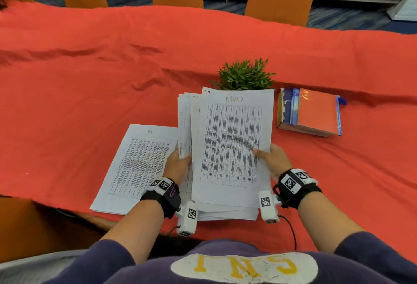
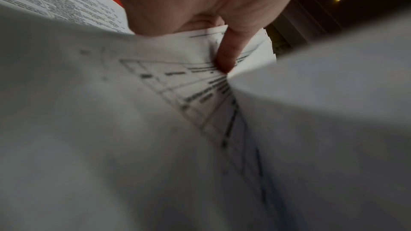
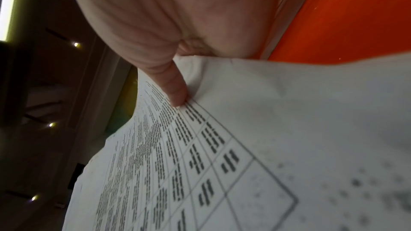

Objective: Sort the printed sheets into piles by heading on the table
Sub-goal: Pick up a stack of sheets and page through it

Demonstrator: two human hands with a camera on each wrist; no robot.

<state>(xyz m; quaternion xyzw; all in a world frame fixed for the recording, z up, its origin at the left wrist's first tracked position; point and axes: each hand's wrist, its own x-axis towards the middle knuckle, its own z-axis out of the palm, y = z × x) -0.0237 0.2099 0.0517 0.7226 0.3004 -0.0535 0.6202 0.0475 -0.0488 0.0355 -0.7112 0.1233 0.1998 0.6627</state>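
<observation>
Right hand (image 1: 274,159) grip pinches top sheet (image 1: 232,146) headed – seemingly – "ADMIN"; left hand (image 1: 178,165) grip clasps fanned sheet stack (image 1: 185,125) above red-clothed bench (image 1: 90,76) – sorted pile (image 1: 137,166) lies left.

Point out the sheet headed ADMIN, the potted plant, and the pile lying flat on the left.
ADMIN sheet (image 1: 234,146): head view, middle of its table.
Potted plant (image 1: 244,76): head view, leaves.
Left pile (image 1: 140,166): head view, top sheet's print.

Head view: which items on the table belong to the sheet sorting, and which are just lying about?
Job: held sheet headed ADMIN in right hand; sheaf of sheets in left hand; pile on table.
Bystanders: potted plant; stack of books.
</observation>
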